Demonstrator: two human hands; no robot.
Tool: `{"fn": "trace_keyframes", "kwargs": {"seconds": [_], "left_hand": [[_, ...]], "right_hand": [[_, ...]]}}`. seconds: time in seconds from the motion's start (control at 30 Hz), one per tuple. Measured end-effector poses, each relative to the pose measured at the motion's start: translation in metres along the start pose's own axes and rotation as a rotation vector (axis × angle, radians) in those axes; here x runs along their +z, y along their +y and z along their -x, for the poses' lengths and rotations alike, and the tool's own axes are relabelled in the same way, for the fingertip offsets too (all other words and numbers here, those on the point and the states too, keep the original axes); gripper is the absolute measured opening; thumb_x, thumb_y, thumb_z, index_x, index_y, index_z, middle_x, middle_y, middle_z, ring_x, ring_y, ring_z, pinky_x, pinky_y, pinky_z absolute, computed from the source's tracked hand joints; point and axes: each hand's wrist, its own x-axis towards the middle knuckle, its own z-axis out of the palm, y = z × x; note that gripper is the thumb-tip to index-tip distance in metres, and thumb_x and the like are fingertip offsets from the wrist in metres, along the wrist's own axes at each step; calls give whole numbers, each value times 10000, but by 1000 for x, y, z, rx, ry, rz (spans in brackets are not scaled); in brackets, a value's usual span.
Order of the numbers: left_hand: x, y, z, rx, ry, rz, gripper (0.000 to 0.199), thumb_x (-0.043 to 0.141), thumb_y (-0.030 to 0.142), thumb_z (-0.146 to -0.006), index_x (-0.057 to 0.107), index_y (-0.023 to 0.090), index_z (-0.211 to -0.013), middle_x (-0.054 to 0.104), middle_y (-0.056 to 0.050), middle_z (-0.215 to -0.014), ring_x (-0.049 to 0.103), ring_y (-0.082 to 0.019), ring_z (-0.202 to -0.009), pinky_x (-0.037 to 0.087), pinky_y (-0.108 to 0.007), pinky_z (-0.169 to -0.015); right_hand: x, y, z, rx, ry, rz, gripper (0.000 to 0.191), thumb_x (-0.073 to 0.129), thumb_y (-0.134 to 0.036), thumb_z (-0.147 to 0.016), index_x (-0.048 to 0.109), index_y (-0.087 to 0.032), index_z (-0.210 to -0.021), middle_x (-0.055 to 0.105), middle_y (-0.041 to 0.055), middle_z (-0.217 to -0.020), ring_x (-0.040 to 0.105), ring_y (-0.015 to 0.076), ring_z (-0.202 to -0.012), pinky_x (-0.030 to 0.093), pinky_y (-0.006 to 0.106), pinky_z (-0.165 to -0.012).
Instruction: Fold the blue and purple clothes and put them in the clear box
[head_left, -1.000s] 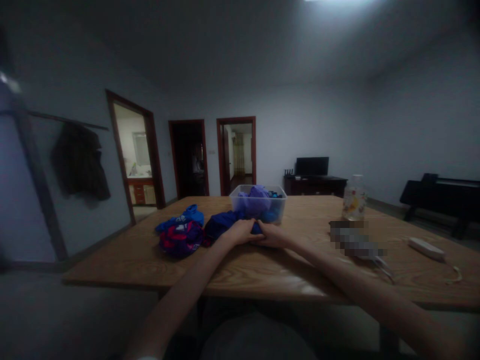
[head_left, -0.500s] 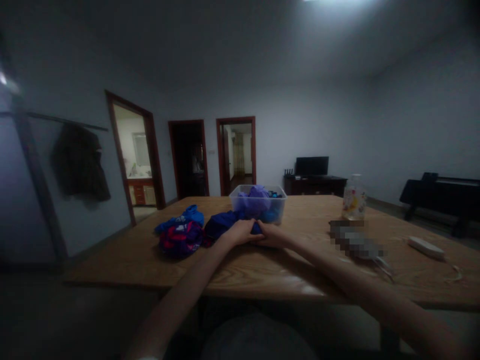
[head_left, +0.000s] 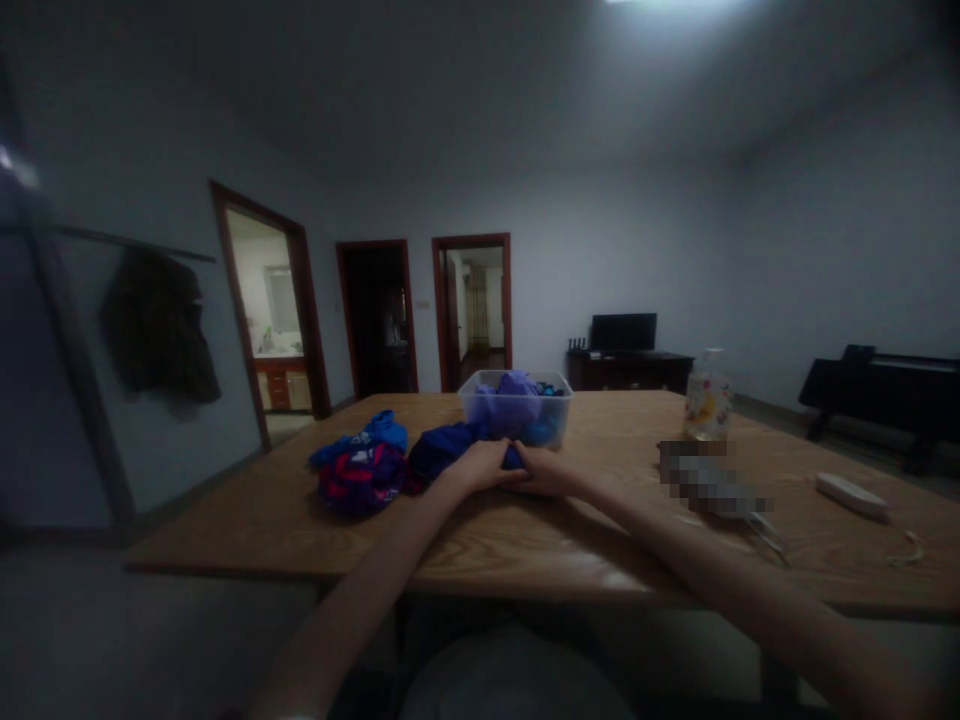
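A dark blue cloth (head_left: 444, 447) lies bunched on the wooden table, just in front of a clear plastic bin (head_left: 553, 415). At its right end my left hand (head_left: 484, 465) and my right hand (head_left: 546, 472) meet, closed on the fabric with a bit of blue showing between them; most fingertips are hidden. To the left, a purple and red patterned cloth (head_left: 361, 478) sits crumpled against a brighter blue cloth (head_left: 388, 428). Inside the bin is a light purple cloth (head_left: 516, 400) among darker and blue items.
On the table's right side stand a flower-patterned clear jug (head_left: 708, 400), a blurred-out object (head_left: 712, 485) with a strap, and a white oblong item (head_left: 851, 495) with a cord. The table's front edge (head_left: 315, 575) runs beneath my forearms.
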Motion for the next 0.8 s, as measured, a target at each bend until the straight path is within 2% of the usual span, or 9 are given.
{"fn": "trace_keyframes", "kwargs": {"seconds": [0.33, 0.57, 0.8], "left_hand": [[-2, 4, 1, -7, -5, 7, 663, 609, 674, -879, 563, 150, -1282, 694, -169, -1226, 686, -317, -1107, 506, -344, -934], [0, 1, -1, 5, 2, -13, 705, 571, 701, -893, 546, 143, -1322, 683, -175, -1249, 679, -318, -1124, 501, -346, -930], [6, -9, -6, 48, 42, -10, 787, 540, 764, -873, 539, 142, -1353, 681, -170, -1252, 678, -322, -1118, 508, -360, -919]], "right_hand": [[-4, -3, 2, -9, 1, 13, 774, 729, -551, -831, 456, -113, -1408, 684, 229, -1226, 703, 349, -1046, 534, 376, -842], [-2, 2, 1, -17, 10, -26, 712, 733, -478, -822, 480, -117, -1381, 684, 215, -1234, 701, 325, -1039, 528, 367, -864], [0, 9, -3, 3, 32, 95, 721, 705, -393, -813, 441, -95, -1414, 683, 228, -1227, 693, 337, -1056, 507, 358, -854]]}}
